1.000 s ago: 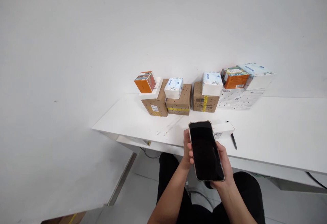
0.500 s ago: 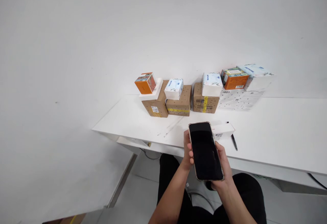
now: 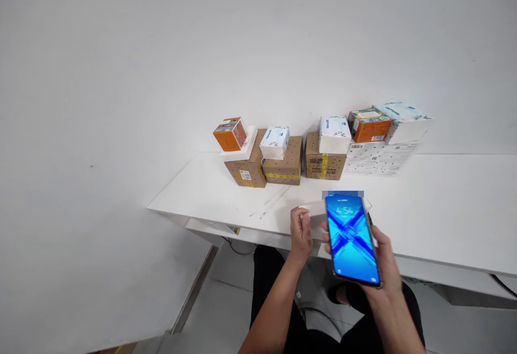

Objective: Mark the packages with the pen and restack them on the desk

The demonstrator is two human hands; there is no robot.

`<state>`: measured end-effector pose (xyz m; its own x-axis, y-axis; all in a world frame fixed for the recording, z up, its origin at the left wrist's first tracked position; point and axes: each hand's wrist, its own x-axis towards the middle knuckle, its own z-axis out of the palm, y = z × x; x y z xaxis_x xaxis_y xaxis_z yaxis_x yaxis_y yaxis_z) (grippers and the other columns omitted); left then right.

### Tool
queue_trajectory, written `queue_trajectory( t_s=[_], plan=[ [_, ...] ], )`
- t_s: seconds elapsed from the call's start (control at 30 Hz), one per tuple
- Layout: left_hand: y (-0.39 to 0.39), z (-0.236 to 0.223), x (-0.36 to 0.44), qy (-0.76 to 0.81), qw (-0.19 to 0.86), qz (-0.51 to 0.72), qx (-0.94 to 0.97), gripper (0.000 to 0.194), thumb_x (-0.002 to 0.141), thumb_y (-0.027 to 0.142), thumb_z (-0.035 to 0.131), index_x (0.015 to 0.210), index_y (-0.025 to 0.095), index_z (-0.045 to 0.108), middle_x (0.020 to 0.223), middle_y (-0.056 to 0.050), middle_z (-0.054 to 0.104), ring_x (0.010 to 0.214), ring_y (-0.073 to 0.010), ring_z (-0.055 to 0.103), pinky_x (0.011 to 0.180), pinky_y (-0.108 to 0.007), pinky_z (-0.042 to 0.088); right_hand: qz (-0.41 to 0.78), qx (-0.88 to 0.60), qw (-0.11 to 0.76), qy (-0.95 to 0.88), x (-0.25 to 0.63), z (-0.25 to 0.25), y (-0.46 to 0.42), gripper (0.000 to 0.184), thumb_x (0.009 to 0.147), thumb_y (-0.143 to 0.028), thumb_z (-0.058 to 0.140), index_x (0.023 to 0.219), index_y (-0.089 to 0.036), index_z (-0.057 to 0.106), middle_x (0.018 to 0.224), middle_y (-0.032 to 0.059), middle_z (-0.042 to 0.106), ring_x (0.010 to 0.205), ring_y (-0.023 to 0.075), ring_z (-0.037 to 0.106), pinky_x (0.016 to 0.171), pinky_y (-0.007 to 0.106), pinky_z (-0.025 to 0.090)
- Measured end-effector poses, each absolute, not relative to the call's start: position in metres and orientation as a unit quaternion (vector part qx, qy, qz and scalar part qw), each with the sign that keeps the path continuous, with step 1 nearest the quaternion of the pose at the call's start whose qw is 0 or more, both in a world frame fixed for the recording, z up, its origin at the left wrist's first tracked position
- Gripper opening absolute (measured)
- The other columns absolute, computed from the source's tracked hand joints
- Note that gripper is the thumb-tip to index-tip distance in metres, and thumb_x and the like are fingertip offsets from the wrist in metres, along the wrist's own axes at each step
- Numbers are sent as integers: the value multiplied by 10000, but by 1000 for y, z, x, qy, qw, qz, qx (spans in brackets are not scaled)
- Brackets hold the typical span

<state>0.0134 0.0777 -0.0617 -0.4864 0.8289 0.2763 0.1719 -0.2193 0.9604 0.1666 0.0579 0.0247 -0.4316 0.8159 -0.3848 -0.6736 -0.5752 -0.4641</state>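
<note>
My right hand (image 3: 383,268) is wrapped round a smartphone (image 3: 351,241), its lit blue screen facing me and its fingertips showing at the left edge. My left hand (image 3: 301,233) is off the phone, fingers curled in a closed shape at the table's front edge. What lies in those fingers, if anything, is too small to make out. Behind the phone lies a slim white box (image 3: 315,209), partly hidden; its left end is beside my left fingertips, and I cannot tell whether they touch. Only a bit of the black pen (image 3: 370,218) shows past the phone's right edge.
Along the wall on the white table (image 3: 444,208) stand a left brown carton (image 3: 248,173), a middle brown carton (image 3: 283,173) and a right one (image 3: 325,166), plus a white carton (image 3: 375,159). Tissue packs (image 3: 274,143) and orange boxes (image 3: 230,136) sit on top.
The phone's screen has gone from dark to lit. My right hand has carried it to the right, while my left hand has let go of it and stays at the table edge.
</note>
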Motion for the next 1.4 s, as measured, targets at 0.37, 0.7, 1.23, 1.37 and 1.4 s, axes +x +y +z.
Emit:
queue_trajectory(
  t_s=[0.37,0.7,1.23,1.37,1.4],
  plan=[
    [71,-70,4,541,246,621,512,339,843,368,590,1143,224,524,1144,-92,522,1084,-215,508,930,-356,425,79,-735,322,-591,279,-37,122,656,768,-541,482,1265,-122,568,986,175,624,1011,380,562,894,541,411],
    [64,-57,-24,575,258,571,527,324,781,254,626,1104,264,597,1121,-62,609,981,-201,577,872,-354,478,15,-701,256,-666,288,-74,142,620,780,-574,408,1114,-105,638,1185,255,557,1239,406,421,972,561,346],
    [47,-16,11,418,461,733,273,525,806,471,632,1221,282,372,1156,-87,591,946,-211,652,790,-374,552,655,-336,495,-462,126,12,84,393,772,-285,700,1153,-225,624,1008,56,695,687,153,622,612,299,532],
    [50,-21,-8,441,424,722,324,441,831,493,592,1187,257,478,1173,-93,577,979,-208,645,888,-397,516,598,-343,562,-456,131,50,133,320,778,-333,690,1066,-204,641,766,-12,669,565,90,580,562,231,508],
    [52,-24,-12,464,415,712,323,419,824,494,599,1144,237,517,1143,-95,589,955,-201,646,877,-385,516,592,-335,583,-445,132,62,150,333,771,-344,693,1067,-206,629,728,-23,657,537,86,574,521,217,496]
  ],
)
